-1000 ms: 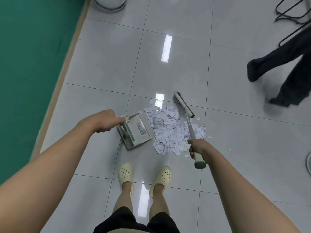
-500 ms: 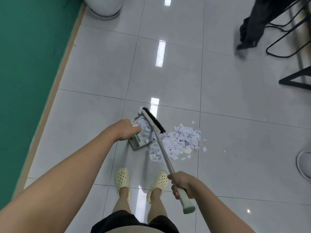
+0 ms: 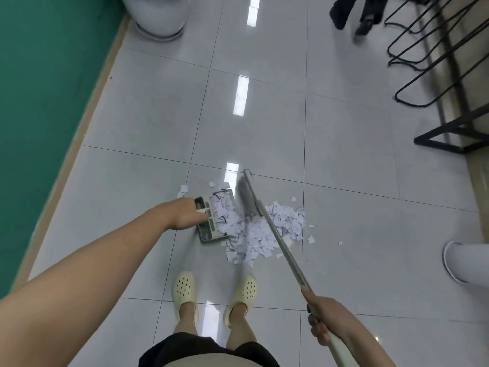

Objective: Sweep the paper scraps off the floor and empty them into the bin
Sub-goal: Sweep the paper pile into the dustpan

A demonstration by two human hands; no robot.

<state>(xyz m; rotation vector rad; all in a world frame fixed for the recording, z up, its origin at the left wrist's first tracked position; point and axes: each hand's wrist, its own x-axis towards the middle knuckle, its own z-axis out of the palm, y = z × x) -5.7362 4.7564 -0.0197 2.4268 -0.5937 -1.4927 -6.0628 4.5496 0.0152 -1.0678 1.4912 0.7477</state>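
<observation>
Step in hand: sweeping the paper scraps (image 3: 264, 231) into the dustpan (image 3: 211, 221); the emptying into a bin is not yet done.

Left hand (image 3: 182, 214): grip closed around the dustpan's handle at its back edge. The hand holds the pan down on the floor (image 3: 344, 168), mouth facing the pile, apparently so that the pan does not slide away under the push of the broom.

Right hand (image 3: 324, 317): grip closed around the broom (image 3: 275, 239) near the upper end of its long handle. The high hold gives reach, so the person can stand upright behind the pile.

Broom head: blurred, just beyond the pan's mouth at the far edge of the pile. Whether the bristles touch the floor cannot be told.

Scraps, location: some already lie inside the pan; the larger part lies on the floor, touching the pan's mouth and spreading to the right of the broom handle. A few loose pieces lie past the pan's far corner and off to the right of the pile.

Progress, judged: early in the collection; most scraps are outside the pan.

Stance: feet in pale clogs (image 3: 185, 290) set just behind the pile, clear of it.

Bin: a white rounded container (image 3: 158, 17) stands by the green wall (image 3: 39, 102); another white rim (image 3: 455, 263) shows at the right edge. Which one is the bin cannot be told.

Risk, judged: light scraps may scatter beyond the pan's sides.

Surroundings: another person's legs (image 3: 352, 11) and black metal frames (image 3: 436, 62) at the far right.
</observation>
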